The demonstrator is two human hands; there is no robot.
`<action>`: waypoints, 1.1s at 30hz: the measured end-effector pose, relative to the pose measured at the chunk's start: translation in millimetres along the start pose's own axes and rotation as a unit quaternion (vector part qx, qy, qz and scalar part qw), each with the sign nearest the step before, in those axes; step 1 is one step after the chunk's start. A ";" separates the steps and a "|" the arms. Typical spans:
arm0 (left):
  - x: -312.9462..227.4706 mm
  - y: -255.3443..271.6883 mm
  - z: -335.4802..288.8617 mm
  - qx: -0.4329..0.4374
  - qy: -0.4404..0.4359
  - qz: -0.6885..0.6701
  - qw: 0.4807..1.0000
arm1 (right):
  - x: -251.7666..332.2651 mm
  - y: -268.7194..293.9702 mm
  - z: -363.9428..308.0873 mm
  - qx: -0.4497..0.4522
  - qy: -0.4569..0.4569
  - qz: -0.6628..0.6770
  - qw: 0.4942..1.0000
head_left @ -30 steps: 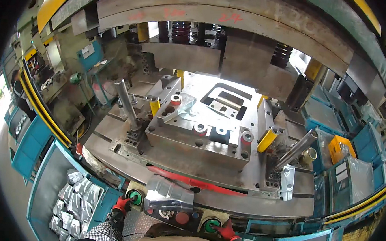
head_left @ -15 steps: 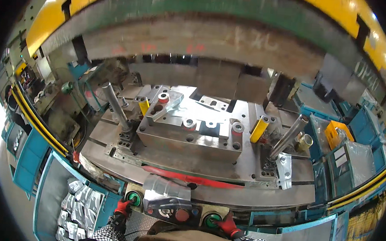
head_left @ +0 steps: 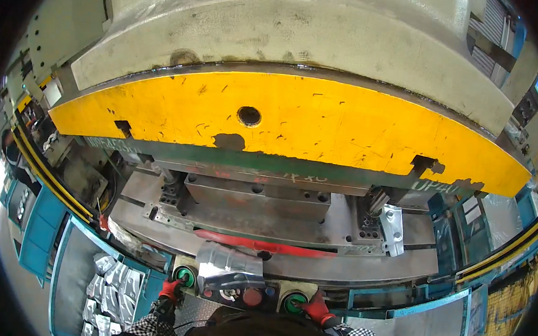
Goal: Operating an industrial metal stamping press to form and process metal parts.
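My left hand [head_left: 170, 290], in a red glove, reaches a finger onto a green push button [head_left: 186, 276] at the left of the control panel. A matching green button [head_left: 295, 301] on the right lies under the outstretched fingers of my right hand [head_left: 317, 308], also gloved in red. Between them, a bent silver sheet-metal part [head_left: 229, 265] rests on the panel, above a red mushroom button [head_left: 252, 297]. Beyond, the press's yellow ram [head_left: 309, 118] sits low, with its upper die covering the top of the lower die block [head_left: 251, 201].
A blue-edged bin [head_left: 59, 278] at left holds several silver pressed parts. At right are a blue-rimmed tray [head_left: 428, 332] and a silver bracket [head_left: 392, 230] beside the guide post. A red strip [head_left: 264, 245] lies before the die. Another person [head_left: 17, 162] stands far left.
The yellow ram and upper die have come down over the lower die, hiding the bright sheet and most of the guide posts. Both hands stay on the green buttons.
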State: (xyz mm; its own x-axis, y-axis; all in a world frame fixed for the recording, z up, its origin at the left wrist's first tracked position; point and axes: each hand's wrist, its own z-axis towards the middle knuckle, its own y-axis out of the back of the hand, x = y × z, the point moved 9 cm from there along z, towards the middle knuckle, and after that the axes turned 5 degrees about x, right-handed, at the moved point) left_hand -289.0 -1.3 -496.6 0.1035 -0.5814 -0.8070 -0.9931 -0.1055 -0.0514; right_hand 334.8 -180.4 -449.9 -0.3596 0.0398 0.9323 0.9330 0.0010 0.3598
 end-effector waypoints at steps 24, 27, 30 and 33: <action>-482.7 -587.6 -132.4 0.393 -0.524 0.644 0.396 | -19.6 34.8 -55.4 -0.088 -0.227 0.123 0.962; -468.9 -633.2 -36.0 0.341 -0.406 0.771 0.353 | -66.0 41.8 -101.7 -0.160 -0.263 0.280 0.909; -447.4 -662.2 -21.9 0.439 -0.285 0.778 0.346 | -83.9 53.8 -186.8 -0.252 -0.279 0.328 0.867; -446.1 -655.0 -10.6 0.496 -0.262 0.718 0.411 | -93.0 85.9 -227.2 -0.271 -0.235 0.340 0.869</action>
State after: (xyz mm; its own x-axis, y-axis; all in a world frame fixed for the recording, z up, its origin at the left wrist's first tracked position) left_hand 315.8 318.6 -96.8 -0.3972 0.8124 -0.4269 0.4303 0.5757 0.6952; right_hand 445.3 -411.0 -497.2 0.4362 0.2512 0.8641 0.7390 -0.6479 -0.1847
